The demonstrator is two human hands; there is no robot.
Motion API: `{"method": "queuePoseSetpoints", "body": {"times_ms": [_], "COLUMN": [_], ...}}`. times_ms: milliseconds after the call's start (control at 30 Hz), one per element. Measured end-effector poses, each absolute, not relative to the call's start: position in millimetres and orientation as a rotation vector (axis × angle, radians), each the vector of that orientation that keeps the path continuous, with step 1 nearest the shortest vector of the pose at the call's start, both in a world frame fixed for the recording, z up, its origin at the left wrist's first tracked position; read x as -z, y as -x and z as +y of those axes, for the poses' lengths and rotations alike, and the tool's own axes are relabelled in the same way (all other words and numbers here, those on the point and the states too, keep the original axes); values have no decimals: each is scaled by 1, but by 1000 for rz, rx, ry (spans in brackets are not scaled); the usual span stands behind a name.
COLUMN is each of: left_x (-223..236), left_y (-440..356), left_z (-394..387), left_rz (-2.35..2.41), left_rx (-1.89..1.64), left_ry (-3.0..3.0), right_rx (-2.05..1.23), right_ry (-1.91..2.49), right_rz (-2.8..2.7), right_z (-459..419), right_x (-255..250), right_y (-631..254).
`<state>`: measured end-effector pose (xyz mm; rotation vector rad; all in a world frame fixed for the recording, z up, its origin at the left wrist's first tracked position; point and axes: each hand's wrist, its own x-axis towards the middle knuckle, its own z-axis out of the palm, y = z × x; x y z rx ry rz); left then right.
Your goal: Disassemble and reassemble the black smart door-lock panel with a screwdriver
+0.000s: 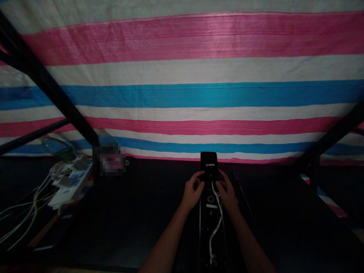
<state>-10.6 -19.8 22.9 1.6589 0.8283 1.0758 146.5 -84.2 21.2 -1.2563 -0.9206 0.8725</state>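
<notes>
A long black panel-like device (209, 167) lies lengthwise on the dark table (136, 220), reaching from the near edge towards the striped sheet. A white cable (216, 223) runs along its top. My left hand (192, 193) grips the device's left edge with curled fingers. My right hand (226, 192) holds its right edge in the same way, thumb close to the cable's upper end. A round fitting (210, 198) shows on the device between the hands.
A pink, white and blue striped sheet (199, 94) hangs behind the table. A white power strip (72, 178) with plugs and white cords lies at the left. A water bottle (105, 142) stands by a black diagonal frame bar (48, 81). A thin screwdriver-like tool (240, 187) lies right of my right hand.
</notes>
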Motion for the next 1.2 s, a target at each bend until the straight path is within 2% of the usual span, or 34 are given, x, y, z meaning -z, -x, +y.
{"method": "queuePoseSetpoints", "body": {"times_ms": [1200], "left_x": [-26], "left_y": [10], "left_z": [-21], "left_rz": [850], "left_rx": [-1075], "left_ry": [-1654], "right_rx": [-885], "right_ry": [1254], "right_rz": [-906], "right_z": [-84], "right_x": [-23], "right_y": [-146]}}
